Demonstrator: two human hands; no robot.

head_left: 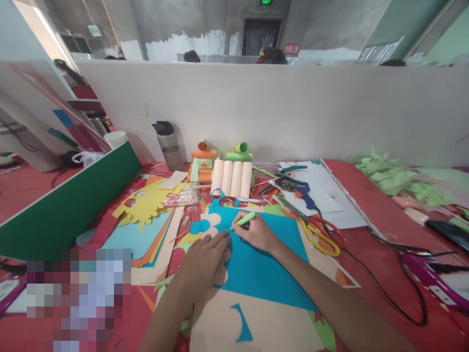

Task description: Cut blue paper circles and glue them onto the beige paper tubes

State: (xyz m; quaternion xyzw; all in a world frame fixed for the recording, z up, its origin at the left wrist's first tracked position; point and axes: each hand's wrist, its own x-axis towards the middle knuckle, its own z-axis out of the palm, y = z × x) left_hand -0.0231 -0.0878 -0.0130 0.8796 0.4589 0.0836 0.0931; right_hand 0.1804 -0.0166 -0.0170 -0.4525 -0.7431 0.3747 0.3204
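Note:
My right hand [257,232] grips a light green pen [245,219], its tip down on a blue sheet of paper [267,269]. Just left of it, my left hand [209,254] lies flat with fingers stretched out, pressing on the sheet's left edge. Pale petal-shaped paper [214,218] shows beyond my left fingers, and another pale rounded edge peeks out under that hand. A curved blue scrap [242,323] rests on the cream sheet [216,318] nearest me.
Behind the sheet stand pale paper rolls [232,178] and orange and green rolled pieces. Scissors with yellow handles [322,239], a blue glue gun [304,193] and its cord lie right. Left are a yellow cutout [146,203], coloured sheets, a green board [73,200] and a bottle [169,146].

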